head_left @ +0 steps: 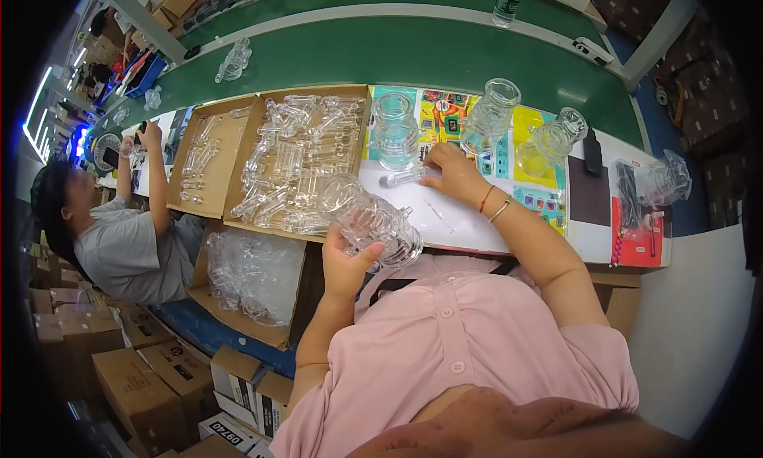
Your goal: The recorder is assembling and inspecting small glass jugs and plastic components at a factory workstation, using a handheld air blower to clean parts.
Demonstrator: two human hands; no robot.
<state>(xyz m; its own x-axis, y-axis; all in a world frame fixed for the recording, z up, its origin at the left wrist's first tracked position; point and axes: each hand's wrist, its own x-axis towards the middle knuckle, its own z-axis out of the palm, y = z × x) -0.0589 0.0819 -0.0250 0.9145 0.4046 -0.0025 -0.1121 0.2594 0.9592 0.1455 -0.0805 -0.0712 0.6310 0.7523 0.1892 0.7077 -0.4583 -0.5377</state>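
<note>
My left hand point(350, 265) is wrapped around a large clear glass vessel point(370, 219) with a wide round mouth and a ridged body, held tilted above the near table edge. My right hand point(455, 173) has its fingers closed on the end of a small clear glass tube point(402, 177), low over the white table surface. Beyond it, a similar glass vessel point(395, 136) stands upright. Farther right are another tall glass vessel point(490, 118) and a tilted-looking one point(551, 145) on the colourful printed sheet point(445, 112).
Left of my hands, a cardboard tray point(232, 189) holds many small glass tubes; a carton of plastic bags point(254, 275) sits below. At right lie a black object point(592, 152) and a bagged glass piece point(666, 178). A co-worker point(131, 243) sits far left. A bottle point(507, 3) stands behind.
</note>
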